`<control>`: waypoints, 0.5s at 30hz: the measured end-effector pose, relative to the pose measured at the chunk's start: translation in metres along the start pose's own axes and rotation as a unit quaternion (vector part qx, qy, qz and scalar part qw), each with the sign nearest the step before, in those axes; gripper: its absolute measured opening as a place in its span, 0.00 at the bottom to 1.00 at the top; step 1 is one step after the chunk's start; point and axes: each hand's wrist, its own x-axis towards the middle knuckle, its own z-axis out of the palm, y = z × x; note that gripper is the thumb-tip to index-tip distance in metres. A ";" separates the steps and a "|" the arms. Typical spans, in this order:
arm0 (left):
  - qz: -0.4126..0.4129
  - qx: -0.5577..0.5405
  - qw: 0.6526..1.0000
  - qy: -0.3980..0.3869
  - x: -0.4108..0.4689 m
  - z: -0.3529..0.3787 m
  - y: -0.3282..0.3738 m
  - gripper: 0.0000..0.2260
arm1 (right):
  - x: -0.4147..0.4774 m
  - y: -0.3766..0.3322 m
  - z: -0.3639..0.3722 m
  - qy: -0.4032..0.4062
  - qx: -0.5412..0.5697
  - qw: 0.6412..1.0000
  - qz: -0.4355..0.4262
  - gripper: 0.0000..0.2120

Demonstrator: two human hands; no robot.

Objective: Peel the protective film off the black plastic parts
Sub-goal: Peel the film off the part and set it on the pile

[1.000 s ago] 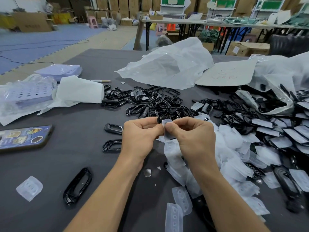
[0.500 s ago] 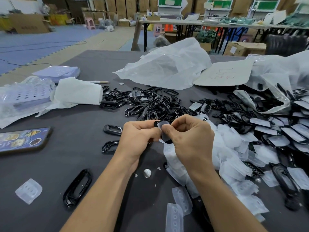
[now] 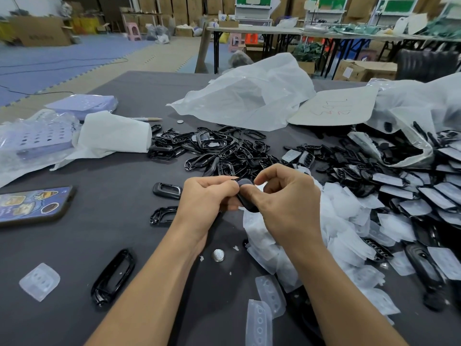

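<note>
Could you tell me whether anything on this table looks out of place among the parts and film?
A small silver coin cell lies loose beside the left forearm, another near the pencil; a phone sits at the left. Both hands hold one black part.

Red scrawl on cardboard sheet, seemingly illegible.
</note>
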 end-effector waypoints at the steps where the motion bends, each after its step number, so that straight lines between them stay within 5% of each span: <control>1: 0.000 0.005 1.000 0.006 0.000 0.000 0.000 0.07 | 0.000 0.000 -0.001 -0.004 0.000 1.000 -0.006 0.12; 15: 0.007 -0.031 0.999 0.021 -0.001 0.000 0.003 0.13 | 0.002 0.003 -0.001 -0.058 0.103 0.993 0.023 0.07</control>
